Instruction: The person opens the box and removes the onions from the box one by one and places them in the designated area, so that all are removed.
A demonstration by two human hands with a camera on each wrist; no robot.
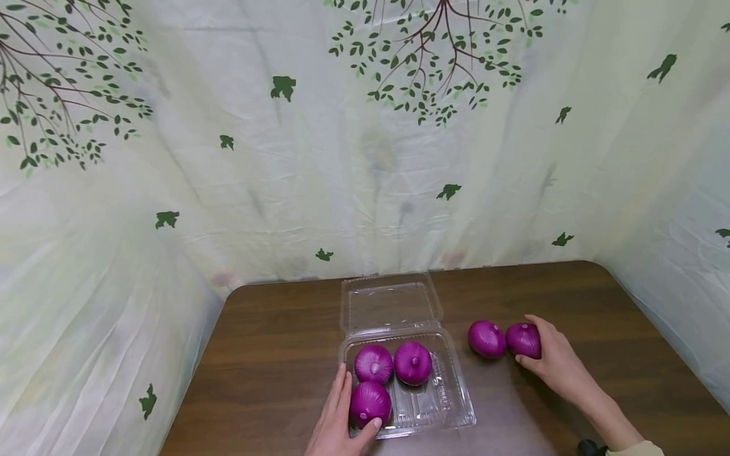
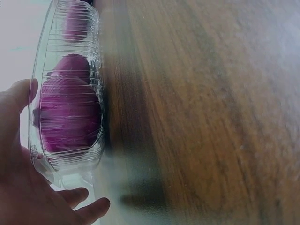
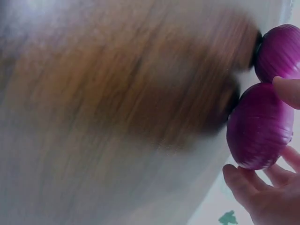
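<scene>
A clear plastic clamshell container [image 1: 450, 396] lies with its lid folded back on the table. Three purple onions sit in its base: back left [image 1: 373, 363], back right [image 1: 413, 364] and front left [image 1: 371, 404]. My left hand [image 1: 339, 418] rests at the container's front left corner, fingers straight along its side and thumb by the front onion. To the right of the container, my right hand [image 1: 556, 361] grips a purple onion [image 3: 260, 126] between thumb and fingers. Just left of that one, another purple onion [image 1: 487, 339] lies on the table.
The dark wooden table [image 1: 268, 367] has rounded back corners. A pale curtain [image 1: 342, 158] with leaf prints hangs behind and at both sides. The raised lid [image 1: 390, 304] reaches toward the table's back edge.
</scene>
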